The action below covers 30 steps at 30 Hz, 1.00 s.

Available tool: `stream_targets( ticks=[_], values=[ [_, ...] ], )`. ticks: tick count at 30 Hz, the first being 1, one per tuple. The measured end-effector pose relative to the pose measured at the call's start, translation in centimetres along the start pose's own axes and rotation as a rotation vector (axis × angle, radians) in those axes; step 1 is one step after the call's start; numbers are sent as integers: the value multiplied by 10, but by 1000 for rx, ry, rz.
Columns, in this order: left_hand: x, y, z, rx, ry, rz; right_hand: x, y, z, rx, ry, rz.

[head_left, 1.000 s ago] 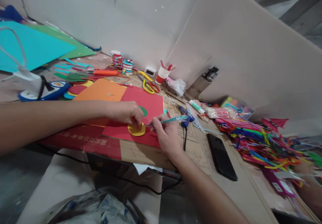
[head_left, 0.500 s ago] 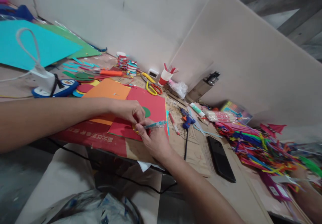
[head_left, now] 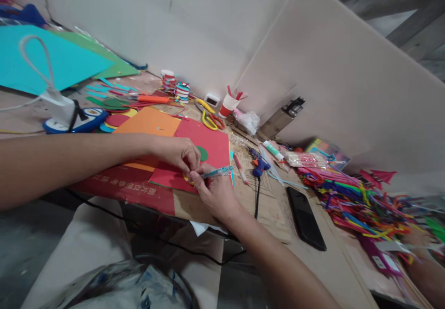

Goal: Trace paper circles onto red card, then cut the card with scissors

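My right hand (head_left: pixel 213 191) grips a translucent teal pen (head_left: pixel 217 173), its tip down on a yellow paper disc that my hands mostly hide. My left hand (head_left: pixel 179 153) presses its fingertips onto that disc, pinning it to a red paper sheet (head_left: pixel 212 143). A small green disc (head_left: pixel 202 153) lies on the red sheet just beyond my left fingers. An orange sheet (head_left: pixel 149 122) lies to the left, partly under my left forearm.
Yellow-handled scissors (head_left: pixel 207 116), a red-and-white cup (head_left: pixel 228 105), a blue glue gun (head_left: pixel 259 164) with its cord, a glue tube (head_left: pixel 273 151), a black phone (head_left: pixel 305 218) and a heap of coloured strips (head_left: pixel 351 195) lie right. Teal and green sheets (head_left: pixel 66 63) and a blue tape dispenser (head_left: pixel 81 119) lie left.
My right hand slid left with the pen over the yellow disc, which was plainly visible a second ago and is now mostly covered. The view shifted slightly.
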State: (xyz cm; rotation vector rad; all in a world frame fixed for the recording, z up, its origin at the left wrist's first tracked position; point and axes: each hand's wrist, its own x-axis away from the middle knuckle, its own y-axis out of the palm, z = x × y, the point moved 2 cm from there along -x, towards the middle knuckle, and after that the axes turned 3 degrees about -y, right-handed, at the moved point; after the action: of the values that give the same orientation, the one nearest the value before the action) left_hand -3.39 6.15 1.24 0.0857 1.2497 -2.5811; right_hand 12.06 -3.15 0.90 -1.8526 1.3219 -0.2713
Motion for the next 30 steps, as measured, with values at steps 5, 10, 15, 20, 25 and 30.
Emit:
stream_targets(
  ticks=[5,10,15,20,25,30],
  values=[
    [0,1,2,31,-24,-13,3,-5,4,-69,33,-18],
    [0,5,3,3,-82,3,4,-9,4,-114,50,-26],
    [0,9,2,-21,-111,44,5,-12,6,-99,74,-36],
    [1,10,2,2,-78,51,7,-16,10,-84,80,-29],
    [1,8,-1,-37,-46,65,8,-21,9,-96,101,-17],
    [2,3,-2,-57,-52,40,4,-21,3,-143,96,29]
  ],
)
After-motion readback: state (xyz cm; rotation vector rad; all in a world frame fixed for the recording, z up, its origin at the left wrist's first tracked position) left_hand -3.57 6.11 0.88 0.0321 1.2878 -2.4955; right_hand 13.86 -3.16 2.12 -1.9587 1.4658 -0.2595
